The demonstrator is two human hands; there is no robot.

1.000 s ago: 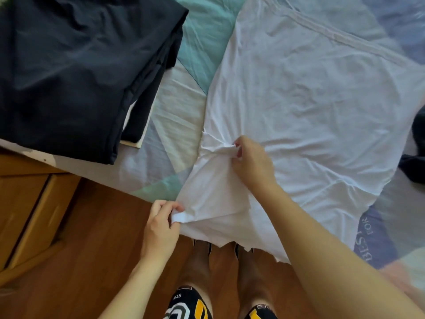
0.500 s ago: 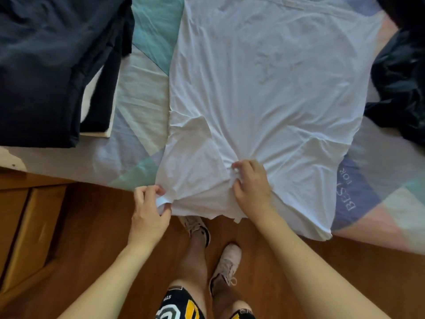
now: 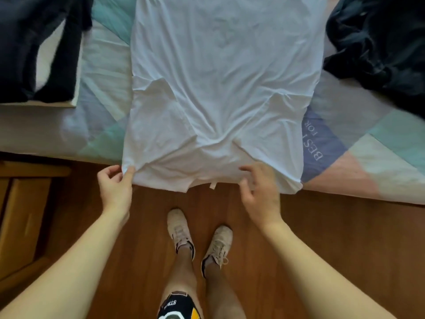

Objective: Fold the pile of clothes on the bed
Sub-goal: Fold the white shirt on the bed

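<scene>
- Item: white T-shirt, spread flat on bed, near edge hanging a bit over the mattress side. Both sleeves look tucked in over the body; wrinkled around the middle.
- Step, by my read: laying out/squaring the shirt ahead of the main fold. Sides seem done, lengthwise fold not yet made.
- Left hand: at shirt's near-left corner, thumb + fingers pinching the fabric edge, wrist low over the wood floor.
- Right hand: at near edge, right of centre; fingers spread and loosely bent, blurred. Holds nothing that I can see; whether tips touch cloth, can't tell.
- Next move prob. calls for: right hand to take the near-right corner so both corners match, pull edge taut, then carry it up toward the far end; keep layers aligned so tucked sleeves don't slip.
- Other stock: folded dark clothes on bed at left, well apart from shirt; unfolded dark heap at right, just beside shirt's edge.
</scene>
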